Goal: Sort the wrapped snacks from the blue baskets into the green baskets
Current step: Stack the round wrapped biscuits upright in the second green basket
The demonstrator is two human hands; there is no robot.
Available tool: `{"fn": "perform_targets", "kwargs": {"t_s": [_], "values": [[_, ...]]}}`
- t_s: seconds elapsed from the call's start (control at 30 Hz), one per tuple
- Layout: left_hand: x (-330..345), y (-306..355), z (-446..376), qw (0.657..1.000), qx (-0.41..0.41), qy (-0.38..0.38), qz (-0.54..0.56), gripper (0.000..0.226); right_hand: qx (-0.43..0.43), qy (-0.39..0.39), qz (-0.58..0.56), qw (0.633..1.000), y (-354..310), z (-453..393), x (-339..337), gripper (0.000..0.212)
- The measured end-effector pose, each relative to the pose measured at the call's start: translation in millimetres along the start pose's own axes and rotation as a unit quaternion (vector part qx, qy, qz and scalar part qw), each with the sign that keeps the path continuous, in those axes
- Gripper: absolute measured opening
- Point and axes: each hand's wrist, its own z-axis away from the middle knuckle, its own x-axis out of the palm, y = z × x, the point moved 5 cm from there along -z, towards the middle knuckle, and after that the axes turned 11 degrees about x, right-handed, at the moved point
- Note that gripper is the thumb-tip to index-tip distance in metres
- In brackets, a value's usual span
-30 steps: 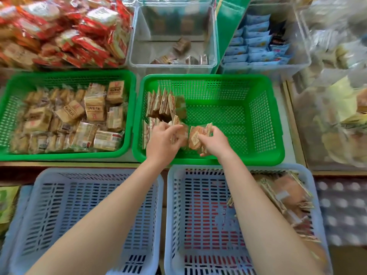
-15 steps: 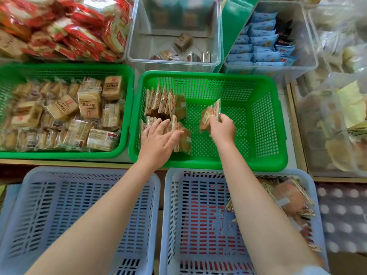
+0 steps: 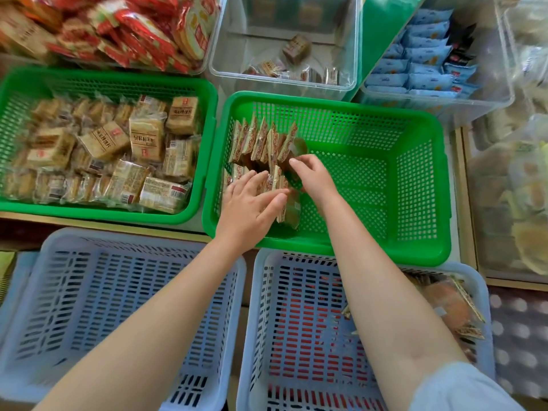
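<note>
Head view | step: snacks [image 3: 267, 143] being lined up in green basket [image 3: 415, 256] | left hand [image 3: 249, 206] flat, steadying row; right hand [image 3: 311, 179] pinching one | next: blue basket [image 3: 296, 321] leftovers to be fetched

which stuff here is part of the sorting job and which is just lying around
In the job:
right green basket
snack rows
left hand
right hand
right blue basket
its leftover snacks
left green basket
left blue basket

Lying about:
red packets
clear bin
blue packets
</note>
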Motion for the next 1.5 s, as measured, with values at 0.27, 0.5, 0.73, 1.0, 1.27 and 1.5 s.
{"fn": "perform_targets", "kwargs": {"t_s": [0.27,0.5,0.73,1.0,1.27,1.5], "values": [[-13,-4,11,0.981,-0.045,0.169,0.085,0.059,0.028,0.013,0.104,0.994,-28,-25,10,0.115],[-13,-10,-4,0.979,-0.059,0.156,0.115,0.065,0.048,0.052,0.058,0.996,-27,-40,13,0.086],[-11,-8,-5,0.984,-0.05,0.145,0.089,0.061,-0.003,0.095,0.072,0.993,-41,-44,21,0.062],[-33,4,9,0.976,-0.009,0.165,0.14,0.055,0.01,0.026,0.069,0.997,-33,0,1,0.067],[-37,36,87,0.964,-0.037,0.082,0.252,0.02,-0.032,0.104,-0.059,0.992,21,153,-49,0.02],[23,56,154,0.943,-0.093,-0.13,0.291,0.025,0.096,0.129,-0.077,0.984,141,238,-39,0.018]]}}
